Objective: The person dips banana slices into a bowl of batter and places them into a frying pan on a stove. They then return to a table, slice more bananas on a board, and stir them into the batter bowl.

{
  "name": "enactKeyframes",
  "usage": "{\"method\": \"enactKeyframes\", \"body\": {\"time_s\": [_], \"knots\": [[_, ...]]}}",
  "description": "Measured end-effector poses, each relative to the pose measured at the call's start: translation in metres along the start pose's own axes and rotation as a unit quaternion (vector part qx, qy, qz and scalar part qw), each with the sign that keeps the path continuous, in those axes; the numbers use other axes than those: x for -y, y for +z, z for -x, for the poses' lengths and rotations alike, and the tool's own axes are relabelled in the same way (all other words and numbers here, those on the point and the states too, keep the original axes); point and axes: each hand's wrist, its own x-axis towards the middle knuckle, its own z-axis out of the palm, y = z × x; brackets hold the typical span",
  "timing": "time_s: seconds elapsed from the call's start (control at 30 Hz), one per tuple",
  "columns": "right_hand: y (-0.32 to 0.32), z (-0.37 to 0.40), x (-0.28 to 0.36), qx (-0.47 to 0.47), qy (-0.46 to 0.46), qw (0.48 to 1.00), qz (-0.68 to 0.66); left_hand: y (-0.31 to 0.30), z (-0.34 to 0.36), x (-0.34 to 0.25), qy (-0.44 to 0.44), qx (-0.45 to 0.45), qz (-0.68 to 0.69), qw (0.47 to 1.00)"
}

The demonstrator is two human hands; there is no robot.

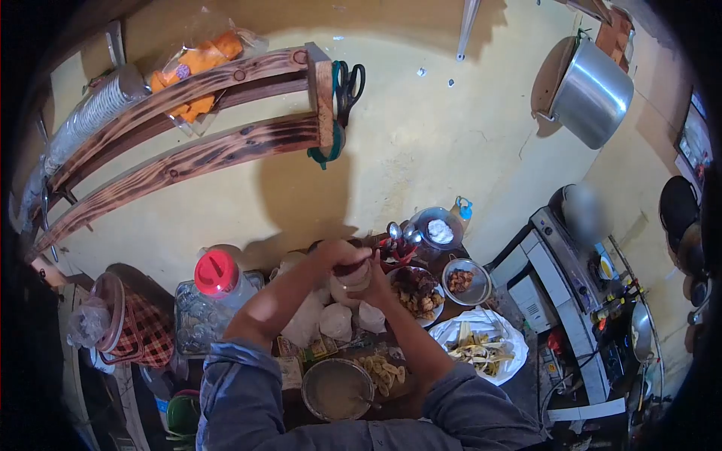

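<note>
Left hand [340,252], right hand [378,279]: curled round translucent container [351,282], mid-frame | Step: two-handed handling, apparently | Next: likely calls for steady grip

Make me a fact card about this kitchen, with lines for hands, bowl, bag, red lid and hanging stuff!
Hands: left hand and right hand hold a see-through container; contents unclear
Near the body: metal bowl of pale mixture, beside pale slices
Bag: white bag with yellowish peels
Red lid: red lid on a clear jug
Hanging: scissors, silver pot
</note>
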Motion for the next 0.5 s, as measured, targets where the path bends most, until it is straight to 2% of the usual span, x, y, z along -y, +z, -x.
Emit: {"method": "enactKeyframes", "body": {"time_s": [0.03,0.07,0.1,0.13,0.17,0.2,0.27,0.33,0.4,0.43,0.47,0.5], "knots": [[-0.002,-0.003,0.002,0.004,-0.002,1.000,0.000,-0.013,0.000,0.001,-0.050,0.069,0.111,0.990],[-0.003,-0.006,0.004,0.046,0.010,0.999,0.025,-0.024,0.002,0.003,-0.052,0.066,0.114,0.990],[-0.004,-0.007,0.006,0.088,0.021,0.995,0.049,-0.044,0.021,-0.001,-0.020,0.036,0.112,0.993],[-0.006,-0.007,0.010,0.091,0.018,0.995,0.047,-0.059,0.042,-0.002,0.011,0.005,0.110,0.994],[-0.008,-0.005,0.015,0.089,0.016,0.992,0.083,-0.066,0.060,0.002,0.059,0.020,0.165,0.984],[-0.010,-0.005,0.019,0.087,0.014,0.989,0.119,-0.065,0.073,0.013,0.056,0.016,0.166,0.984],[-0.009,-0.003,0.004,0.086,-0.004,0.986,0.145,-0.048,0.103,0.045,0.311,-0.123,0.153,0.930],[-0.009,-0.005,0.009,0.084,-0.022,0.982,0.170,-0.028,0.145,0.082,0.249,-0.039,0.204,0.946],[-0.014,-0.002,0.048,-0.132,-0.138,0.966,0.174,-0.021,0.206,0.106,0.241,0.042,0.271,0.931],[-0.014,-0.010,0.048,-0.129,-0.140,0.966,0.173,-0.019,0.236,0.113,0.233,0.063,0.293,0.925],[-0.015,-0.020,0.048,-0.117,-0.201,0.957,0.176,-0.013,0.260,0.121,0.224,0.086,0.316,0.918],[-0.015,-0.029,0.047,-0.104,-0.260,0.943,0.178,0.001,0.273,0.134,0.219,0.096,0.398,0.885]]}}
